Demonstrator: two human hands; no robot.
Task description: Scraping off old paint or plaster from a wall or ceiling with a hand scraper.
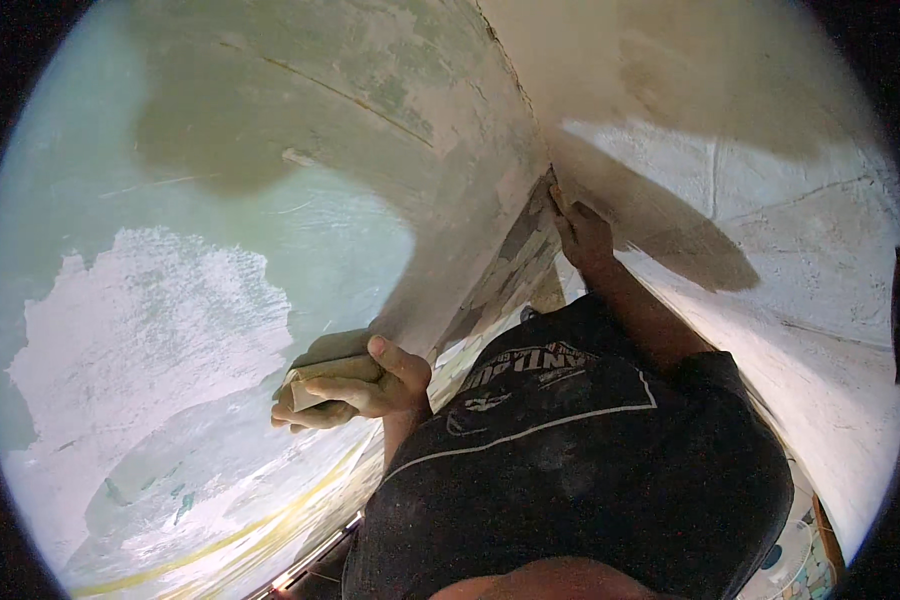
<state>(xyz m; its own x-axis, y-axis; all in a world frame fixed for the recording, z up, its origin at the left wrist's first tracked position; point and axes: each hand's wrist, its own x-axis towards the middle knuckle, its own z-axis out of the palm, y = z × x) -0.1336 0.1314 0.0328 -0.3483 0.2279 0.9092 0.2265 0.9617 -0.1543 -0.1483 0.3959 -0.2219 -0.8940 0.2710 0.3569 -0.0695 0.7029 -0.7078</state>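
My left hand (370, 385), closed, grips a tan, flat-sided pad (335, 368) that looks like folded sandpaper. Its thumb points up, and the hand is close to the pale green wall (350, 225) on the left. Higher up, my right hand (585, 235) reaches to the corner seam (540, 135), where the green wall meets the whitish surface (770, 190). Those fingers are drawn together and pressed at the seam. Something narrow seems to be at their tips, but shadow hides what it is.
A rough white plaster patch (155, 310) covers part of the green wall. A thin crack runs along the seam upward. Yellowish strips (270, 520) line the wall's lower part. At the lower right are a white round object (788, 555) and patterned tiles. My dark shirt fills the lower middle.
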